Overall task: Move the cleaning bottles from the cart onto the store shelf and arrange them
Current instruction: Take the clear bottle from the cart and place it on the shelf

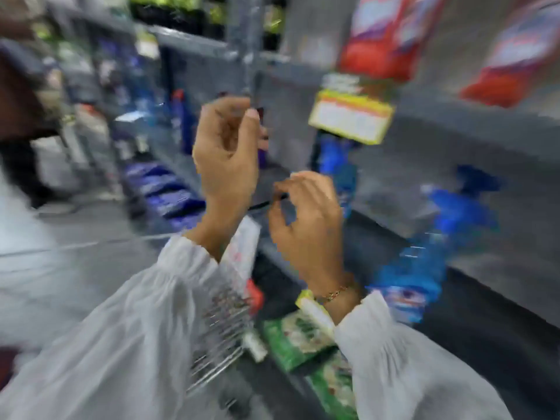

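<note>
The picture is heavily blurred by motion. My left hand (227, 153) and my right hand (309, 228) are raised in front of the grey store shelf (454, 131), fingers loosely curled, nothing in either. A blue spray bottle (424, 262) stands on the shelf to the right of my right hand, and another blue bottle (339, 174) stands just behind that hand. Red-and-white bottles (388, 34) are on the shelf above. The wire cart (221, 328) is below my forearms, with green packs (297, 338) beside it.
A yellow price label (351, 116) hangs on the upper shelf's edge. More blue bottles and packs (169, 192) fill the shelves further left. A person (18, 116) stands at the far left on the grey aisle floor (60, 268).
</note>
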Motion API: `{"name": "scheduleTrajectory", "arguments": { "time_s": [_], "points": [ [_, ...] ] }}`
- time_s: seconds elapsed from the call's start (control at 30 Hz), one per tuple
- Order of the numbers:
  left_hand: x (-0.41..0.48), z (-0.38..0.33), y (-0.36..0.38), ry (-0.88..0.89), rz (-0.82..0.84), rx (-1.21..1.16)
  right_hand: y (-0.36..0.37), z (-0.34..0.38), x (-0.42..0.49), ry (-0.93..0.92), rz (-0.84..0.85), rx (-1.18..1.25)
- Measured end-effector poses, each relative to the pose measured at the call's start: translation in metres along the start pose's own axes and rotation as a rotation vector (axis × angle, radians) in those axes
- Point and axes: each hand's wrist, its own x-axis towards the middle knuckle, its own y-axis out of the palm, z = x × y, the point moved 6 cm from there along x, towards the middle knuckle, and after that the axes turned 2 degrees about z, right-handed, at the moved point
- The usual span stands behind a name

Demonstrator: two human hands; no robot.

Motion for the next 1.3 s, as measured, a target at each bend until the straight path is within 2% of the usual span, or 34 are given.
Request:
{"name": "scheduleTrajectory", "arguments": {
  "time_s": [0.07, 0.17, 0.23, 0.3, 0.37, 0.4, 0.5, 0.63, 0.73, 0.87, 0.9, 1.0, 1.03, 1.07, 1.2, 1.3],
  "points": [
    [0.004, 0.079, -0.089, -0.180, -0.001, 0.328, 0.116, 0.011, -0.027, 0.087, 0.296, 0.111],
    [-0.024, 0.194, -0.234, -0.598, 0.002, 0.684, 0.289, 0.020, -0.109, 0.341, 0.981, 0.202],
    [-0.070, 0.253, -0.323, -0.933, 0.008, 0.885, 0.374, 0.027, -0.185, 0.437, 1.390, 0.204],
    [-0.130, 0.295, -0.394, -1.279, 0.066, 1.019, 0.430, 0.034, -0.257, 0.521, 1.654, 0.204],
    [-0.188, 0.320, -0.443, -1.523, 0.101, 1.065, 0.465, 0.037, -0.323, 0.658, 1.826, 0.167],
    [-0.212, 0.326, -0.459, -1.610, 0.064, 1.048, 0.476, 0.037, -0.352, 0.731, 1.884, 0.139],
    [-0.262, 0.337, -0.487, -1.746, -0.058, 1.063, 0.496, 0.037, -0.420, 0.931, 1.952, 0.101],
    [-0.286, 0.354, -0.505, -1.779, -0.070, 1.090, 0.499, 0.041, -0.474, 1.098, 1.951, 0.092],
    [-0.290, 0.361, -0.511, -1.779, 0.042, 1.125, 0.496, 0.040, -0.484, 1.324, 1.859, 0.182],
    [-0.279, 0.359, -0.515, -1.696, 0.073, 1.049, 0.490, 0.036, -0.461, 1.462, 1.732, 0.279],
    [-0.275, 0.358, -0.513, -1.699, 0.025, 0.944, 0.487, 0.033, -0.451, 1.503, 1.701, 0.332],
    [-0.262, 0.352, -0.497, -1.714, -0.330, 0.467, 0.479, 0.020, -0.413, 1.593, 1.617, 0.496],
    [-0.257, 0.350, -0.489, -1.720, -0.403, 0.310, 0.476, 0.017, -0.398, 1.620, 1.605, 0.557],
    [-0.252, 0.350, -0.477, -1.735, -0.419, 0.154, 0.474, 0.015, -0.383, 1.639, 1.610, 0.630],
    [-0.215, 0.341, -0.422, -1.764, -0.243, -0.446, 0.459, 0.019, -0.324, 1.669, 1.725, 1.080],
    [-0.164, 0.324, -0.387, -1.638, -0.135, -0.714, 0.432, 0.028, -0.265, 1.578, 1.750, 1.425]
  ]
}}
